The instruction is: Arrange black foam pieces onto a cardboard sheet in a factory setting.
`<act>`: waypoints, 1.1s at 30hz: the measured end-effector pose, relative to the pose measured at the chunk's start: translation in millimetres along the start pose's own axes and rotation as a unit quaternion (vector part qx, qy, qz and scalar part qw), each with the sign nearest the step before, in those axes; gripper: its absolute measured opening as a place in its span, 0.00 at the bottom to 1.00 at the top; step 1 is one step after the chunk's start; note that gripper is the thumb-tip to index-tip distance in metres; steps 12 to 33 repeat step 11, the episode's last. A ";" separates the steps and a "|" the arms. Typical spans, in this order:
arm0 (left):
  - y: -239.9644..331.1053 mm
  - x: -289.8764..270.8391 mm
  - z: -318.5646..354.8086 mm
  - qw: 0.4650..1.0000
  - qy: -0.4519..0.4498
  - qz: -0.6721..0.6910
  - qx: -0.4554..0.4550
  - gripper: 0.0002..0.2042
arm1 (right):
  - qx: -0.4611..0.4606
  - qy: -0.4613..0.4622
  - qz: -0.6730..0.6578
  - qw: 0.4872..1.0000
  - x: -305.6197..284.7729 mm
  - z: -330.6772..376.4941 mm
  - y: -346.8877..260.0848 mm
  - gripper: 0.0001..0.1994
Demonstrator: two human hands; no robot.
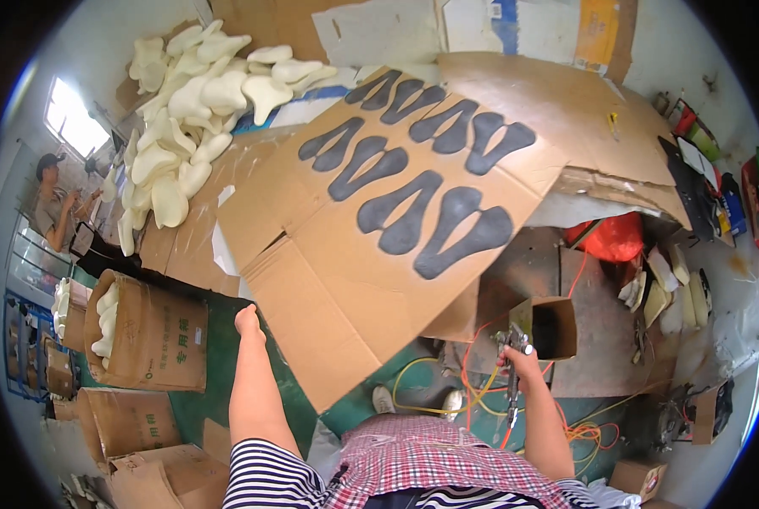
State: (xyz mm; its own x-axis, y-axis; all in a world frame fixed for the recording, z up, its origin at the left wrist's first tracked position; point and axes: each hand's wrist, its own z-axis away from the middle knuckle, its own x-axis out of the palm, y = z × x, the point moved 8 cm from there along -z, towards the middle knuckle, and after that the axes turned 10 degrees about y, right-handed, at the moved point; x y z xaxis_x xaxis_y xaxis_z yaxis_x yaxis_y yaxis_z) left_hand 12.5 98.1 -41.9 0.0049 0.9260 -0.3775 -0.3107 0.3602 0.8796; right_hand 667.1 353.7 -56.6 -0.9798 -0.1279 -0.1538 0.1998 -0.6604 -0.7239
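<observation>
My right hand [523, 366] is wrapped round a metal spray gun [513, 373] with a hose on it, in front of a small open carton. My left hand [248, 324] is closed, right beside the left edge of a big cardboard sheet [311, 293]; whether the fingers pinch that edge is hard to make out. The sheet lies at a slant across the work surface, one corner pointing at me. On it lie several flat, dark grey, saddle-shaped pads [462, 233] in rows, each with a slot through its middle.
Cream saddle-shaped foam pieces [214, 89] are heaped at the back left. Cartons [163, 335] stand at the left, one holding more foam. Orange and yellow hoses [596, 434] run over the floor near my feet. The small open carton [556, 327] sits right of the sheet. Another person [55, 204] is far left.
</observation>
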 end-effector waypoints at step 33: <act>5.8 77.2 -175.6 0.978 -0.103 0.071 -0.169 0.41 | -0.023 0.055 -0.040 0.997 139.3 23.6 -71.5 0.10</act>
